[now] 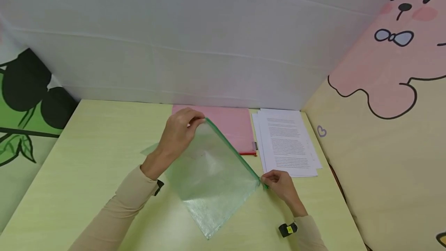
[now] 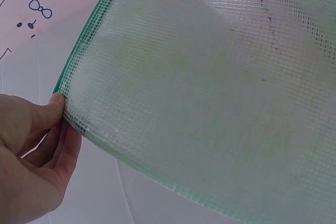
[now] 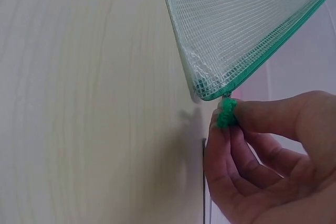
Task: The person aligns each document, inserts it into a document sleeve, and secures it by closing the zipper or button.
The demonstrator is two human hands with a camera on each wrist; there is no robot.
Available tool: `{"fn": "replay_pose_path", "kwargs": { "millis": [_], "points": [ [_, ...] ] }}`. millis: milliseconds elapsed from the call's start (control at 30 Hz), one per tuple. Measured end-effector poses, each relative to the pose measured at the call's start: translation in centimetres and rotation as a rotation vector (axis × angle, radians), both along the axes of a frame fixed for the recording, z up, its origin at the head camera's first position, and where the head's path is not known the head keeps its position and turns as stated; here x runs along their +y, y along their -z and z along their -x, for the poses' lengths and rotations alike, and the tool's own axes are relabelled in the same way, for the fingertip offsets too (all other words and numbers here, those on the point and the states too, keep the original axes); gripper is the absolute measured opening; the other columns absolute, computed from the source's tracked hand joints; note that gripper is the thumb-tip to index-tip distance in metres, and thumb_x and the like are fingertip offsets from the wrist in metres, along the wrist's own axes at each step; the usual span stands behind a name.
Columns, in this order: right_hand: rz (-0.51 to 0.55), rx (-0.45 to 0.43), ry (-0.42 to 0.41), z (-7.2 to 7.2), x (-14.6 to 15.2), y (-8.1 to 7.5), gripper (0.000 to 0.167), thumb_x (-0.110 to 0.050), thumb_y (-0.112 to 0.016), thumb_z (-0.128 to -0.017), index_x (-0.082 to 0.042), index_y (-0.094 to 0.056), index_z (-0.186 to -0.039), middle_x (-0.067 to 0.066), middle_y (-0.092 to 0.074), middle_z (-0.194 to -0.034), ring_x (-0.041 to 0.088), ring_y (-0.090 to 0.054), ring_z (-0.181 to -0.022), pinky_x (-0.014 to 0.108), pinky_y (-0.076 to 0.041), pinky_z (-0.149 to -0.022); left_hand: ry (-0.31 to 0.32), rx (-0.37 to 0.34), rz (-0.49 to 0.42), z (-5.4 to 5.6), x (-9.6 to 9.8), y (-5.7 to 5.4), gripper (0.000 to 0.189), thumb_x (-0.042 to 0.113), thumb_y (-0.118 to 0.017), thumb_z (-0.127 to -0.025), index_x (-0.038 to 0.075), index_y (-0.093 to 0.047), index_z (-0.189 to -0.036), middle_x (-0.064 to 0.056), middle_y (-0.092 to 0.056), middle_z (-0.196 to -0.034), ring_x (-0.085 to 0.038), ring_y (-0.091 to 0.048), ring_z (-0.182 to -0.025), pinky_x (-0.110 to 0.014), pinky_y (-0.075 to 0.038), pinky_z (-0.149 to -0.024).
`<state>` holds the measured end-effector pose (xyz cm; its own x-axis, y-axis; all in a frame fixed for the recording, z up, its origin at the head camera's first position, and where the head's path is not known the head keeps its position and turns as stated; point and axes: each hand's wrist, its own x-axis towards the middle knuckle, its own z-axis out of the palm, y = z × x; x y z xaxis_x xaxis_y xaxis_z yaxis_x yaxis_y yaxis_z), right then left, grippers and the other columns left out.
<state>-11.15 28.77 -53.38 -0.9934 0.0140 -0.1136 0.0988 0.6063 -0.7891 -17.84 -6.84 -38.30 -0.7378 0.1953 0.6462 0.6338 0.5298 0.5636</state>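
Note:
A translucent green mesh zipper pouch (image 1: 212,165) is held up tilted between both hands, its green zipper edge (image 1: 231,148) slanting down to the right. My left hand (image 1: 179,131) pinches the pouch's upper corner between thumb and fingers; the left wrist view shows the thumb on the mesh at the zipper's end. With its thumb and fingers, my right hand (image 1: 280,185) pinches a green cord pull (image 3: 226,113) at the other end of the zipper. In the right wrist view the pull hangs just off the pouch's corner.
A pink zipper pouch (image 1: 240,127) lies at the back of the table (image 1: 87,158), partly behind the green one. Right of it is a stack of printed sheets (image 1: 289,142). A white wall sheet (image 1: 209,49) rises behind, with a patterned panel (image 1: 379,146) at the right.

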Motion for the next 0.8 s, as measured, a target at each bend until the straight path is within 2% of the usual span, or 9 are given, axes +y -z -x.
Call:
{"fn": "replay_pose_path", "kwargs": {
  "millis": [300, 467, 800],
  "points": [
    [-0.019, -0.014, -0.018, -0.2, 0.5, 0.0, 0.004, -0.001, -0.077, -0.088, -0.002, -0.076, -0.084, 0.003, -0.072, -0.077, 0.013, -0.064, -0.068, 0.021, -0.049, -0.061, 0.012, 0.013, -0.006, 0.3, -0.1, -0.1, 0.008, -0.005, -0.078, -0.086, -0.004, -0.075, -0.093, -0.015, -0.072, -0.088, -0.026, -0.067, -0.079, -0.039, -0.057, -0.070],
    [-0.057, -0.021, 0.001, 0.0, 0.1, 0.3, 0.005, -0.001, -0.078, -0.087, -0.003, -0.076, -0.084, 0.002, -0.072, -0.076, 0.011, -0.063, -0.067, 0.021, -0.049, -0.060, 0.008, 0.030, -0.009, 1.2, -1.1, 0.4, 0.009, -0.005, -0.078, -0.085, -0.004, -0.074, -0.093, -0.015, -0.073, -0.089, -0.028, -0.067, -0.080, -0.040, -0.057, -0.070],
    [-0.042, -0.020, -0.065, 0.0, 0.3, 0.2, 0.006, -0.003, -0.077, -0.090, 0.001, -0.073, -0.089, 0.003, -0.072, -0.081, 0.012, -0.064, -0.070, 0.021, -0.050, -0.062, 0.062, 0.022, -0.005, 1.5, -0.9, 0.4, 0.009, -0.005, -0.078, -0.086, -0.005, -0.074, -0.094, -0.015, -0.072, -0.091, -0.028, -0.067, -0.083, -0.039, -0.058, -0.072]
  ]
}}
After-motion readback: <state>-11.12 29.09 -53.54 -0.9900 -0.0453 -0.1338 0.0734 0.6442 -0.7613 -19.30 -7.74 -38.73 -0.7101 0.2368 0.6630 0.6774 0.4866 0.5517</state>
